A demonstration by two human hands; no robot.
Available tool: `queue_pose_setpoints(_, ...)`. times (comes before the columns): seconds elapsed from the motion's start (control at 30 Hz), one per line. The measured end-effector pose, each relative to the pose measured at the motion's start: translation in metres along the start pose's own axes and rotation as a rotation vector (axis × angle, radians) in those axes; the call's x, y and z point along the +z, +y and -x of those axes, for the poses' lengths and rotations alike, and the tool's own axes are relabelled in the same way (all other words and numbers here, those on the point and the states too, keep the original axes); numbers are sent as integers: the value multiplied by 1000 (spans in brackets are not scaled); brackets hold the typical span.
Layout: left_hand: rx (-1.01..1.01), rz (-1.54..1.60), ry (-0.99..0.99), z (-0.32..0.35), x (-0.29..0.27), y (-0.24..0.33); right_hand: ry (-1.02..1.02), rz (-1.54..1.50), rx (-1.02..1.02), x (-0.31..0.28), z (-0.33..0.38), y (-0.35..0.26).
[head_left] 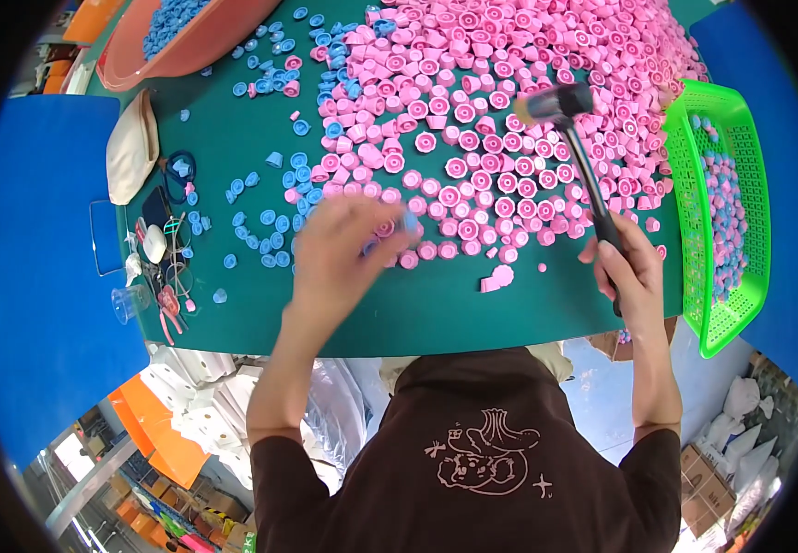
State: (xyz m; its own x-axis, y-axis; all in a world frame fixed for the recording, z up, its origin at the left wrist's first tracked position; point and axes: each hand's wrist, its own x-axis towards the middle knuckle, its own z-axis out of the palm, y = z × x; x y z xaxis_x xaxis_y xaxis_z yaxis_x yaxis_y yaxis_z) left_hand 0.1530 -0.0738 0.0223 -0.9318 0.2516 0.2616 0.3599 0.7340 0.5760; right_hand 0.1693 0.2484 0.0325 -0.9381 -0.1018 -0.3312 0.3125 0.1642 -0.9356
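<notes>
Right hand (629,267): gripping a black-handled mallet (586,170), fingers wrapping the lower part of the handle, near the table's front edge
Mallet: slanting up and leftward from the grip, its head showing a dark face on the right and a yellowish one on the left, appearing over the pink caps
Left hand (343,244): bending its fingers above the front left of the pink spread, a small blue piece (407,222) showing at the fingertips; blur is hiding whether the fingers are closing firmly on it, so I cannot tell
Pink fluted caps (583,55): lying in a dense heap at the far right of the table (436,313), thinning out toward the hands, many showing their ringed openings
Blue caps (274,221): scattering along the left side of the pink ones
Green basket (694,240): standing at the right, its perforated walls holding mixed pink and blue pieces
Salmon bowl (214,41): sitting at the far left, holding many blue pieces
Left edge: carrying a beige pouch (131,147), pink-handled pliers (168,309) and, near them, a clear plastic cup (130,302)
Brown shirt (509,424): showing a pale line drawing below the table's front edge
</notes>
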Motion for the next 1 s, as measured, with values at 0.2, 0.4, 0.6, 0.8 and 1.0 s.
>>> queue_pose_setpoints(0.2,167,-31,117,-67,29,-30,-1,387,-223,14,-25,-9)
queue_pose_setpoints(0.4,145,-36,28,-71,41,-40,-57,401,-209,25,-30,-16)
queue_pose_setpoints(0.6,142,-28,34,-75,37,-38,-109,517,-292,27,-36,-16)
queue_pose_setpoints(0.8,107,-109,193,-64,-3,-44,-77,609,-541,38,-33,-33)
queue_pose_setpoints(1.0,-253,-181,207,-36,-53,-72,-84,526,-552,39,-44,-8)
